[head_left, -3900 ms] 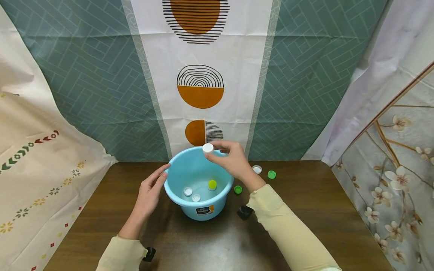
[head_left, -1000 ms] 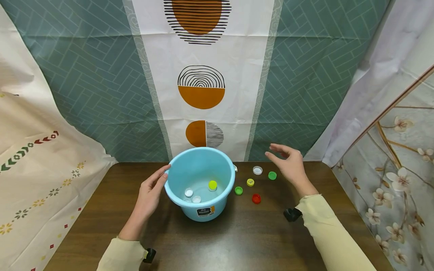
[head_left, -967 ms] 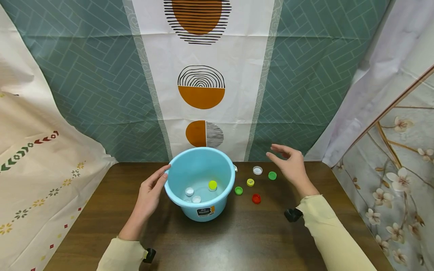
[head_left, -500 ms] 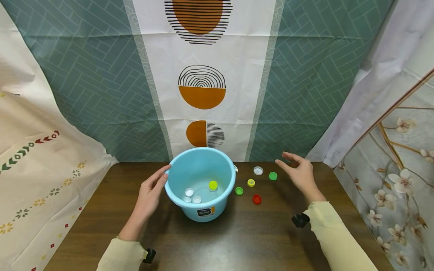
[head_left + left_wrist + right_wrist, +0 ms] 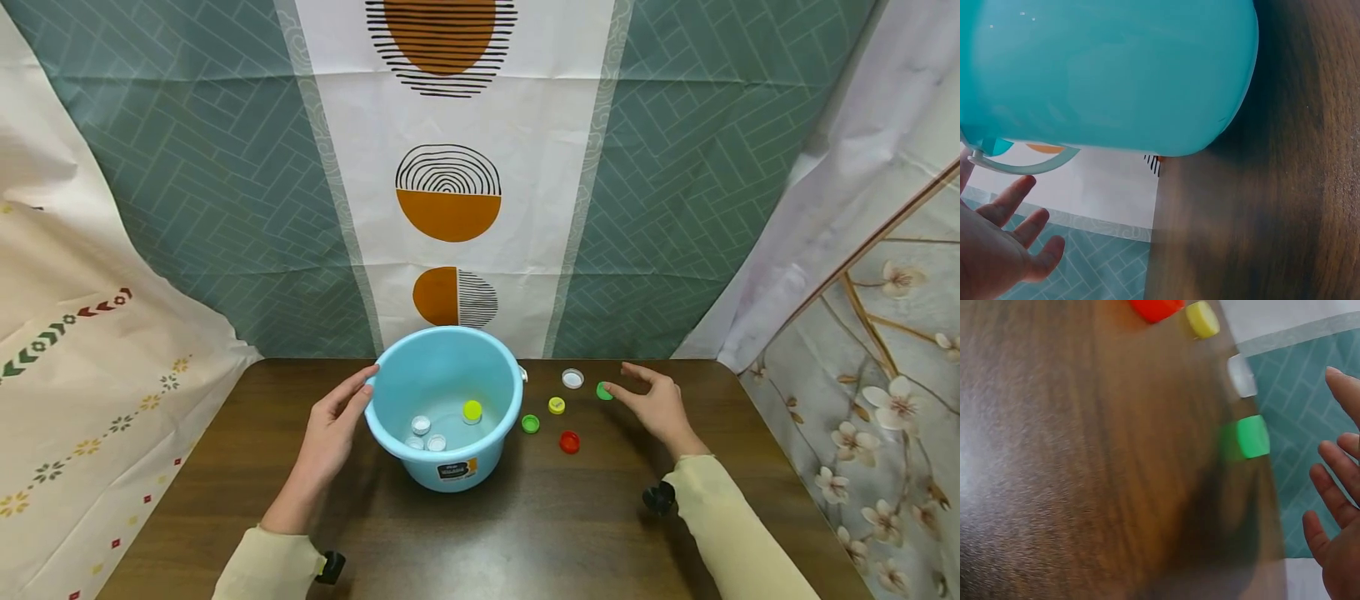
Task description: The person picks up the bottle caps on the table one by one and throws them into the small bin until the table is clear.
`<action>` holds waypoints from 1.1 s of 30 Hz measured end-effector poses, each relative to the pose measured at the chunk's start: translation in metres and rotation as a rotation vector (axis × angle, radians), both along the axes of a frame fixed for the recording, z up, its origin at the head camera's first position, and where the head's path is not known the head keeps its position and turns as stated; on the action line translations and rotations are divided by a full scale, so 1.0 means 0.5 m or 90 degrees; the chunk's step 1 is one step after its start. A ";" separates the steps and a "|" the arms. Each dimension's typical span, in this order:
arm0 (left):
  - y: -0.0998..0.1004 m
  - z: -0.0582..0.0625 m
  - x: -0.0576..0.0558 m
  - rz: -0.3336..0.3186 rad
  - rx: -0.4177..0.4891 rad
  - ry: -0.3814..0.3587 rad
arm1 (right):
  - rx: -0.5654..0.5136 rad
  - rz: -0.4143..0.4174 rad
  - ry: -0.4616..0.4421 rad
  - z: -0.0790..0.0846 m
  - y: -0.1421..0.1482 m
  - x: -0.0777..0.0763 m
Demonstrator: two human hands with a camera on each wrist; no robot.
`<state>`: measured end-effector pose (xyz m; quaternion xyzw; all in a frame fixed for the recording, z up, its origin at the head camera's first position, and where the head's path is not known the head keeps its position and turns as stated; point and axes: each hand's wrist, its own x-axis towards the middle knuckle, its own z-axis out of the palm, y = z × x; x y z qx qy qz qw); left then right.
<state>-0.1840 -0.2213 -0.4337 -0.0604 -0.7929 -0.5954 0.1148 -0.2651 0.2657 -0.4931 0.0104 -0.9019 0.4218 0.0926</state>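
Note:
A light blue bucket point(image 5: 444, 375) stands upright on the table, with several white caps and a yellow bottle cap point(image 5: 472, 411) inside. My left hand point(image 5: 335, 421) holds its left rim between thumb and fingers; in the left wrist view, the other fingers of that hand point(image 5: 1004, 250) spread loosely beside the bucket's handle point(image 5: 1038, 167). My right hand point(image 5: 660, 408), thumb and fingers apart, hovers by a green bottle cap point(image 5: 603, 391), the thumb overlapping the cap's edge in the head view. In the right wrist view, a gap shows between the fingers point(image 5: 1335, 487) and the green cap point(image 5: 1254, 436).
Right of the bucket lie a white cap point(image 5: 573, 379), a small yellow cap point(image 5: 556, 406), a second green cap point(image 5: 530, 424) and a red cap point(image 5: 569, 442). The brown wooden table point(image 5: 525, 533) ends at a patterned cloth backdrop point(image 5: 660, 275).
My right hand held a white cap over the bucket; that cap is gone from it and another white one lies inside. The hand moved right, then down beside the green cap. My left hand stayed put.

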 end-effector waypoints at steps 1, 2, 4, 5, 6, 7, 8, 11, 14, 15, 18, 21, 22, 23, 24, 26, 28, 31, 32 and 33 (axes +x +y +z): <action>0.000 0.002 0.000 0.000 -0.001 -0.001 | 0.005 0.007 -0.010 -0.005 0.000 -0.001; 0.002 0.009 0.004 0.000 0.001 -0.007 | 0.011 0.013 -0.020 -0.010 0.000 -0.002; 0.006 0.025 0.011 -0.003 -0.004 -0.013 | 0.018 0.025 -0.039 -0.019 -0.001 -0.005; 0.008 0.032 0.015 -0.003 -0.007 -0.013 | 0.025 0.029 -0.046 -0.023 -0.001 -0.007; 0.010 0.040 0.019 -0.006 -0.010 -0.017 | 0.032 0.031 -0.052 -0.027 -0.001 -0.009; 0.011 0.046 0.022 -0.010 -0.011 -0.022 | 0.037 0.033 -0.057 -0.031 -0.001 -0.011; 0.012 0.051 0.024 -0.012 -0.011 -0.028 | 0.043 0.034 -0.059 -0.035 -0.001 -0.013; 0.007 0.043 0.018 -0.010 -0.020 -0.035 | 0.062 0.032 -0.060 -0.044 -0.002 -0.017; -0.001 0.026 0.007 -0.006 -0.029 -0.033 | 0.078 0.028 -0.060 -0.050 -0.002 -0.021; -0.003 0.021 0.004 -0.006 -0.030 -0.031 | 0.084 0.027 -0.060 -0.052 -0.002 -0.022; -0.007 0.012 -0.002 -0.007 -0.025 -0.023 | 0.095 0.025 -0.056 -0.053 -0.003 -0.026; -0.008 0.008 -0.003 -0.009 -0.011 -0.017 | 0.102 0.026 -0.043 -0.052 -0.003 -0.032; -0.008 0.008 -0.003 -0.010 -0.008 -0.013 | 0.104 0.026 -0.039 -0.052 -0.004 -0.034; -0.008 0.008 -0.003 -0.011 -0.005 -0.012 | 0.107 0.026 -0.035 -0.052 -0.004 -0.036; -0.008 0.008 -0.002 -0.012 0.000 -0.012 | 0.110 0.026 -0.032 -0.052 -0.004 -0.037; -0.008 0.008 -0.002 -0.014 0.005 -0.010 | 0.116 0.025 -0.030 -0.053 -0.005 -0.039; -0.007 0.007 -0.002 -0.016 0.009 -0.012 | 0.124 0.020 -0.032 -0.055 -0.006 -0.040; -0.006 0.006 -0.003 -0.019 0.017 -0.018 | 0.135 0.016 -0.037 -0.059 -0.008 -0.039; -0.006 0.005 -0.004 -0.021 0.020 -0.020 | 0.140 0.014 -0.039 -0.060 -0.009 -0.038; -0.006 0.004 -0.004 -0.022 0.023 -0.023 | 0.144 0.013 -0.040 -0.062 -0.010 -0.038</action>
